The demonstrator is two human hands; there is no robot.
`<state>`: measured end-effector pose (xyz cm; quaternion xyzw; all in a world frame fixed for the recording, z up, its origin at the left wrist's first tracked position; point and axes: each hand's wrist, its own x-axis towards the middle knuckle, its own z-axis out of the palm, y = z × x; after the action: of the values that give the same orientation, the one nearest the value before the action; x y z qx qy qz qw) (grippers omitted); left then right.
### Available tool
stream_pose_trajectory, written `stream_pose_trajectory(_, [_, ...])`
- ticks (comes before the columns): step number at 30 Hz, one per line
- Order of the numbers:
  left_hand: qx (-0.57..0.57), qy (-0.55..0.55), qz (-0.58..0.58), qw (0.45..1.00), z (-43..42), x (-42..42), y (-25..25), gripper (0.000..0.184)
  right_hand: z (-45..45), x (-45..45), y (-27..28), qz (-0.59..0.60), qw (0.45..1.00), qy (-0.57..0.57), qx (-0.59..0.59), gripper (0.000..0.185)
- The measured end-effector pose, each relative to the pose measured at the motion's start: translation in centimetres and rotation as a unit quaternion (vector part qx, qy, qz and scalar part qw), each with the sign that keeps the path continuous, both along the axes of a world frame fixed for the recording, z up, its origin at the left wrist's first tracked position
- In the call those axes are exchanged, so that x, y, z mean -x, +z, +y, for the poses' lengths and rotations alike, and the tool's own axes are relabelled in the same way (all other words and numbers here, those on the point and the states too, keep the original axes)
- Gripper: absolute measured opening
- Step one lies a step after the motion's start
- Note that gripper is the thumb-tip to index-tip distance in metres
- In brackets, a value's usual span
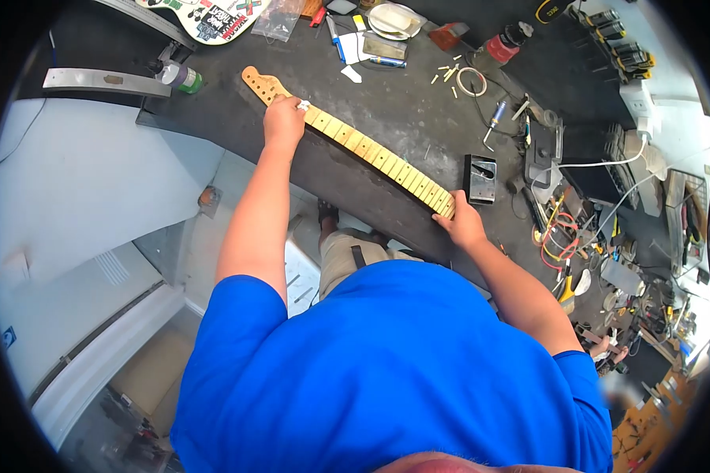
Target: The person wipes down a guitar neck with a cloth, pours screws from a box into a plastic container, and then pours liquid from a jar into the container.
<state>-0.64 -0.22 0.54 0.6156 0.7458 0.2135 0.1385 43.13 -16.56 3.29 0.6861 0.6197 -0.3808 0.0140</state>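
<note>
Cluttered dark workbench [371,98] here has a guitar neck [375,155] held over its front side, left hand [284,122] wrapped near the headstock [255,82], right [461,223] gripping the other end, looks like positioning, so next move probably needs both ends steady.

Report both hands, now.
Left hand: closed on the guitar neck, beside the headstock.
Right hand: closed on the neck's opposite end.

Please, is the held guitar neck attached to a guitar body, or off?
Off: the guitar neck ends at the right hand, with no body joined there.
</note>
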Motion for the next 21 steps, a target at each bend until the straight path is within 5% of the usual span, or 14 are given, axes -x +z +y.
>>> stream_pose_trajectory(10, [-0.019,-0.157,-0.038,0.987,-1.7,-5.0,0.4,0.017,-0.2,-0.2,-0.5,0.004,1.000,0.000,-0.010,0.063])
stream_pose_trajectory(15, [0.055,-0.189,-0.019,0.980,-3.6,-3.0,0.8,0.016,0.0,-0.3,-0.4,0.009,1.000,0.002,-0.015,0.062])
stream_pose_trajectory(21, [0.019,-0.172,0.010,0.985,-1.6,-5.2,0.5,0.020,-0.3,-0.5,-0.6,0.005,1.000,0.002,-0.014,0.060])
